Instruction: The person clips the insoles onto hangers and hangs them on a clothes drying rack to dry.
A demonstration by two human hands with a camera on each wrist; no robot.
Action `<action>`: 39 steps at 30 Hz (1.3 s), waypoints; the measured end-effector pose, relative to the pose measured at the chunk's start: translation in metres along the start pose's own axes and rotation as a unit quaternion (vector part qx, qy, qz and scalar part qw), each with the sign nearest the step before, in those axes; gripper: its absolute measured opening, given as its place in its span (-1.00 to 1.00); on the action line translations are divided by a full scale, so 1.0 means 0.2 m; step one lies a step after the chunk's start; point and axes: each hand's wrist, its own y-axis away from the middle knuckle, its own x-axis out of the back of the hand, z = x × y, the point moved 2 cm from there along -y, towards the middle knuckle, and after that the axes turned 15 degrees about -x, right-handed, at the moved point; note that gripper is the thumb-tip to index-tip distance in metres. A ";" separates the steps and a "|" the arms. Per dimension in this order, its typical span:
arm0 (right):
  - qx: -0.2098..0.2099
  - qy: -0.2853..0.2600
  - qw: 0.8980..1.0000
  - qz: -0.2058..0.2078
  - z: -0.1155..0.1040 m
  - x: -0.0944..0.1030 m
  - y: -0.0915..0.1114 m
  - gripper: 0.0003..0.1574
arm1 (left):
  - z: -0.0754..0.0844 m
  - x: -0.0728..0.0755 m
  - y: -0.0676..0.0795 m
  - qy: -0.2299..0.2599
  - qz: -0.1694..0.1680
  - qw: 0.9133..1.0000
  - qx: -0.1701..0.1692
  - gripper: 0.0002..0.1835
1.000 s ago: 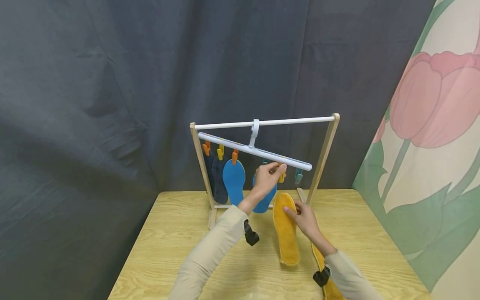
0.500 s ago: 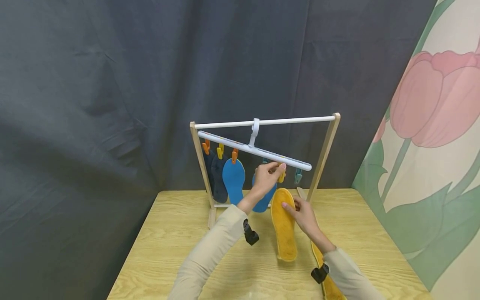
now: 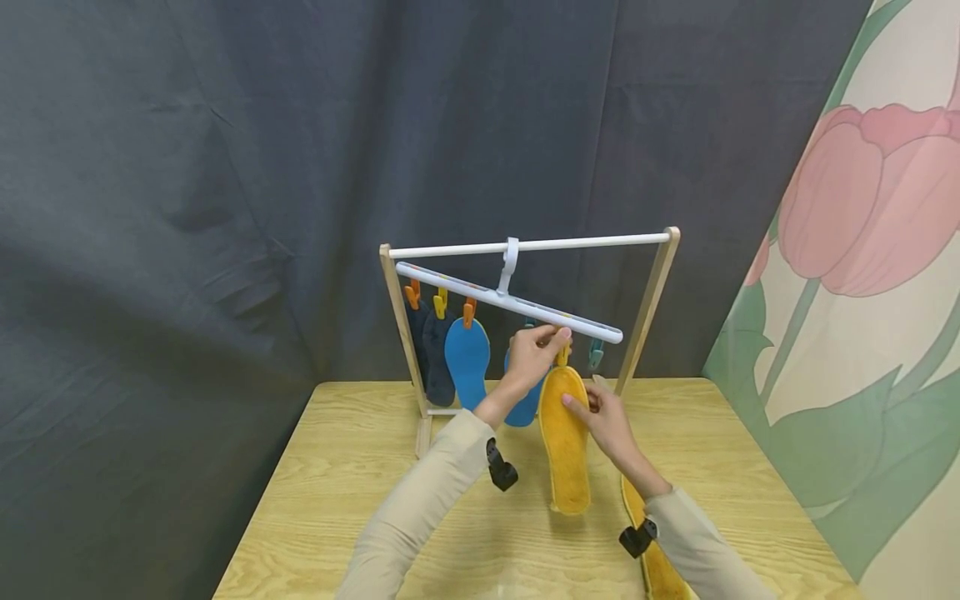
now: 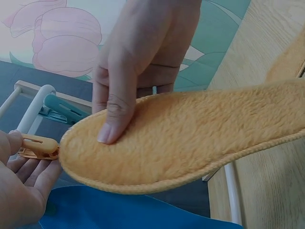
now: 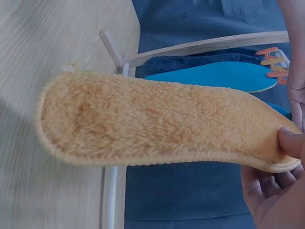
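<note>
My left hand [image 3: 534, 357] pinches a yellow clothespin [image 4: 40, 147] that hangs under the right part of a tilted white hanger [image 3: 510, 302]. With thumb in front and fingers behind, my right hand [image 3: 611, 423] holds a fuzzy yellow insole [image 3: 566, 442] upright near its top. The insole's top edge is right at the clothespin's mouth in the left wrist view. Blue insoles [image 3: 467, 358] and dark navy insoles [image 3: 438, 358] hang from clothespins left of my hands. A teal clothespin [image 3: 596, 354] hangs at the hanger's low right end, holding nothing.
The hanger hooks over the white rod [image 3: 592, 243] of a wooden stand [image 3: 648, 308]. Another yellow insole [image 3: 663, 575] lies on the wooden table [image 3: 337, 483], partly under my right forearm. A dark curtain [image 3: 300, 167] backs the table; a tulip-patterned wall [image 3: 847, 292] stands at right.
My right hand has raised the yellow insole and shifted it slightly left, bringing its top up to the yellow clothespin. My left hand has stayed at the clothespin.
</note>
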 end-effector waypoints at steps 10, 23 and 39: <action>0.002 -0.006 1.000 -0.007 -0.11 0.01 0.04 -0.68 | 0.00 0.00 0.00 0.021 0.000 1.000 0.002 -0.66; 0.003 -0.024 1.000 -0.004 -0.07 -0.01 -0.02 -0.57 | 0.00 0.00 0.00 0.016 0.000 1.000 0.002 -0.68; -0.020 -0.038 0.999 -0.007 -0.05 -0.03 -0.02 -0.58 | -0.01 -0.01 0.01 0.000 -0.004 1.000 -0.006 -0.64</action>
